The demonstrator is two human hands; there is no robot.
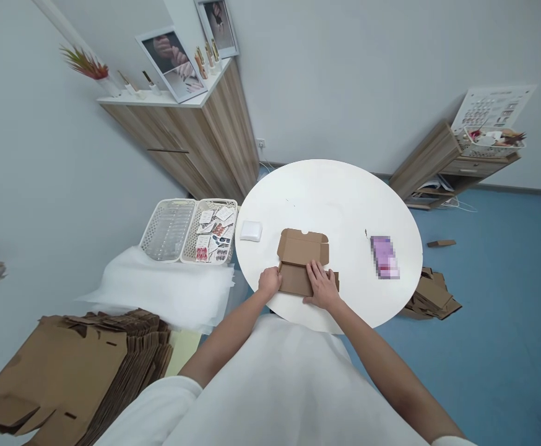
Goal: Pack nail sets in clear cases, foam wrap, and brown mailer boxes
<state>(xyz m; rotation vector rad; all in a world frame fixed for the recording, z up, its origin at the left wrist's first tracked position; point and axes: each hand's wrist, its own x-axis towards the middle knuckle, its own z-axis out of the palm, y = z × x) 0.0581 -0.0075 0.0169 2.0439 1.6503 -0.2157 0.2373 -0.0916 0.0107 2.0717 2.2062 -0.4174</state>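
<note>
A brown cardboard box (304,248), partly folded, lies on the white round table (345,198) in front of me. Its notched lid panel points away from me, and a side flap sticks out at the right. My left hand (270,282) is closed on the box's left edge, where a side flap stands up. On the base panel rests my right hand (322,285), its fingers stretched out and apart. Left of the box sits a small stack of white square packets (251,231). To the right lies a pixelated purple thing (384,257).
Two white baskets (168,230) stand left of the table, one with clear plastic cases, the other with nail-tip cards (215,235). White foam sheets (159,285) and a stack of flat cardboard boxes (80,371) are nearer. Folded boxes (432,294) lie on the floor at right.
</note>
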